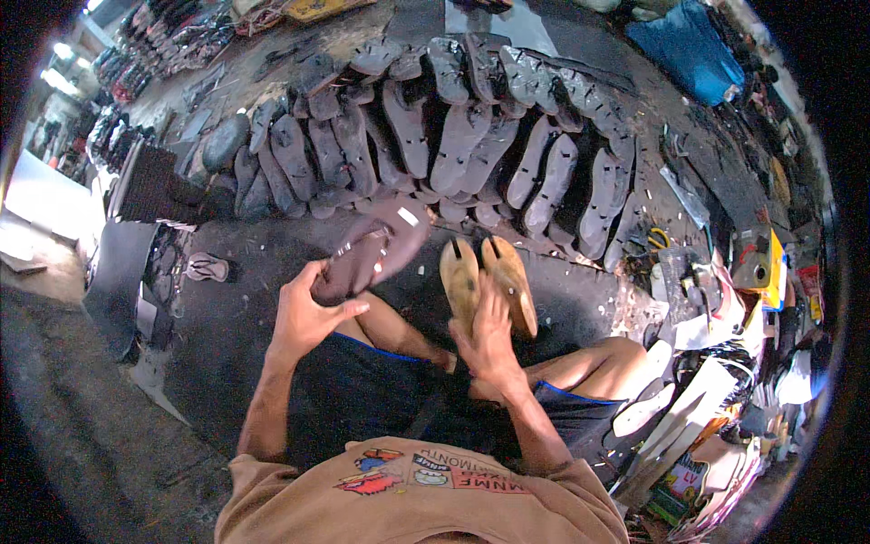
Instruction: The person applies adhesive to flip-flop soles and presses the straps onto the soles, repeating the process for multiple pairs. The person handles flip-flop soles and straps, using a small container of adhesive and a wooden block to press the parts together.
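Person seated on the dark floor, knees apart, dark shorts with a blue hem, tan shirt at the near edge.

Left hand: raised over the left knee, fingers clenched around the near end of a brown sandal. Thumb lies across the near side of the sole, the other fingers wrap underneath and are mostly hidden. The sandal tilts up and away to the right, so most of its length sticks out beyond the fingers toward the far side. A small pale tag shows near its far end.

Right hand: laid flat, palm down, on the near ends of 2 tan wooden forms standing side by side between the knees. Fingers spread and extended over the wood, not curled around it; whether they press or merely rest, cannot tell. The far tips of both forms poke out past the fingertips.

Beyond, on the far side: a wide fan of grey soles, overlapping in rows. A blue bag sits far right. A single small sandal lies on the floor at left. Right edge holds a yellow box amid clutter, and pale cut pieces near the right knee.
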A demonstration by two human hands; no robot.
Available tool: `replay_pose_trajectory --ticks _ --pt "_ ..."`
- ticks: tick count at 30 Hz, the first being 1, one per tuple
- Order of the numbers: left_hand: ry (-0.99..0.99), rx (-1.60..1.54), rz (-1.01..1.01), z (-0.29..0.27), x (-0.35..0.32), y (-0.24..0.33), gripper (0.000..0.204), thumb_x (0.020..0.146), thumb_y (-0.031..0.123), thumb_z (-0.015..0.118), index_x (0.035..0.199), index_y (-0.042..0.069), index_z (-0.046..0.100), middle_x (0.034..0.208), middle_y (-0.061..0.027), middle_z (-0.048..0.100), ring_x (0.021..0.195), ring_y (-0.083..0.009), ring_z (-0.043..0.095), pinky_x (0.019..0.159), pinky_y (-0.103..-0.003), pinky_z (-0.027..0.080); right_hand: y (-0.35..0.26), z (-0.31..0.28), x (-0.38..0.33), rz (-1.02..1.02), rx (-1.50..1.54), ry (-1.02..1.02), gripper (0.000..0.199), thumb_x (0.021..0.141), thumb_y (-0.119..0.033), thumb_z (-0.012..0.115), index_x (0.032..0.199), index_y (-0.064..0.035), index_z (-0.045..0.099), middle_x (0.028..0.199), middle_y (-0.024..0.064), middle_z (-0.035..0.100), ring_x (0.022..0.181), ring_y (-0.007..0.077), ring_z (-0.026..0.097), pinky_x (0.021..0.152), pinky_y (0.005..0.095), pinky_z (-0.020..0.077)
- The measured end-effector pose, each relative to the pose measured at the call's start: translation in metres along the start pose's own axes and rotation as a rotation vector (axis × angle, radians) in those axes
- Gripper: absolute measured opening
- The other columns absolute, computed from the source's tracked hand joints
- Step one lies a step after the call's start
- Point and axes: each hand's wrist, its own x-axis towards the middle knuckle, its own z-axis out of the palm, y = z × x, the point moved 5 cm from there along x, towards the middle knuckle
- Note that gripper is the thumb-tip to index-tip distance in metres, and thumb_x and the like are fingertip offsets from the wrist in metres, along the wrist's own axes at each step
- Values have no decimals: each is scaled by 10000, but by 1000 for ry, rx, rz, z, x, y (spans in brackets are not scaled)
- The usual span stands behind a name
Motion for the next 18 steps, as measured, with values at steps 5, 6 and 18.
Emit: replay_pose_trajectory --ticks 5,6,18 --pt "-334 135 156 31 -29 63 669 785 393 961 1245 -16 698 1090 -184 768 1041 -243 751 908 -381 573 -81 -84 48 -285 32 25 974 697 -164 964 1531 -18 484 1496 251 551 1413 376 535 1191 461 428" --pt "-282 93 215 43 -37 59 668 802 394 950 1266 -12 692 1108 -175 768 1055 -234 749 918 -378 573 -51 -76 61 -84 280 -202 844 699 -143 956 1439 -8 573 1354 217 644 1300 329 614 1118 428 483" --pt "815 -1032 -568 -63 -44 -245 396 972 184 767 1328 93 616 1296 -96 668 1248 -273 612 1031 -508 489 134 -96 142 105 -624 463 669 845 -292 891 1375 -28 579 1289 212 628 1205 431 591 1012 506 484"
